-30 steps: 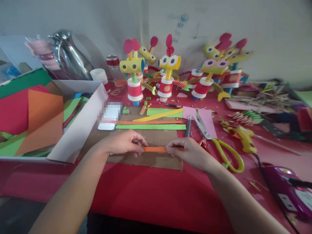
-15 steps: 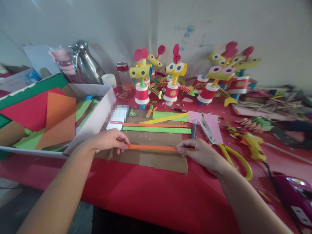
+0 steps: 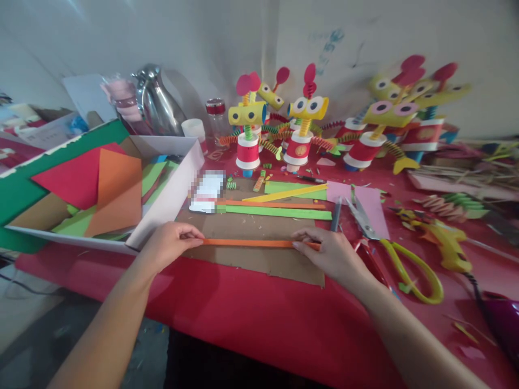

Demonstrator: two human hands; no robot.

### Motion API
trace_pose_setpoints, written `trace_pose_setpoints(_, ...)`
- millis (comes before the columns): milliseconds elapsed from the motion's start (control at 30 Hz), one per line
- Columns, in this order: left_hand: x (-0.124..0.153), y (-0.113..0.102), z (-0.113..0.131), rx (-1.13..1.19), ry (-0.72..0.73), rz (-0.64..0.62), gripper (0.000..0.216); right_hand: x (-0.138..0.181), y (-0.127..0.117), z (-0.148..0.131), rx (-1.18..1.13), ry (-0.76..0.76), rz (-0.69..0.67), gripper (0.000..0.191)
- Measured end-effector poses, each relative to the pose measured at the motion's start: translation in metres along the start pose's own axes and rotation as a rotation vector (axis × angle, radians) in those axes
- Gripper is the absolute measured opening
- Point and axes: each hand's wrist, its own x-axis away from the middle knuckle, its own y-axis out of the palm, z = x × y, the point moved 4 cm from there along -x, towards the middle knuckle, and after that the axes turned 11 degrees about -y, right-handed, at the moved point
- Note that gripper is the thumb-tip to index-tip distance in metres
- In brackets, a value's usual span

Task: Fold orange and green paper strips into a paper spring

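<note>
- While the right hand (image 3: 324, 251) is kept near the right end of the orange strip (image 3: 247, 243), the left hand (image 3: 172, 246) has been shifted to the left over the last second, and the gap between the hands has been widened.
- Left grip: the left end of the strip is pinched narrowly between thumb and fingers.
- Right grip: the strip is pinched between thumb and fingers, with a short end left projecting under the hand.
- Strip position: the strip is held nearly straight, left to right, over the near part of the cardboard sheet (image 3: 279, 265); whether it is rested on the sheet or slightly raised cannot be told.
- Effect of the change: a longer span is now exposed between the hands, and the strip is judged to be under control at both ends.
- Surroundings: a green strip (image 3: 279, 212) is laid on the far side, roughly parallel. The scissors (image 3: 372, 232) are placed to the right, beyond the right hand. The box (image 3: 170, 192) of coloured paper is located to the left.
</note>
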Motion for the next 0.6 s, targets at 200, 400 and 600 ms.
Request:
trace_pose_setpoints(200,0.009,0.002,-0.005,0.016,0.034,0.076,0.034,0.001,0.011,-0.004,0.041,-0.058,-0.048,0.02)
trace_pose_setpoints(400,0.015,0.003,0.008,-0.204,0.153,0.062,0.034,-0.002,0.01,0.0,0.036,-0.033,-0.118,0.027)
trace_pose_setpoints(600,0.016,0.008,0.016,-0.302,0.204,0.023,0.037,-0.005,0.01,0.001,-0.004,-0.036,-0.186,0.028)
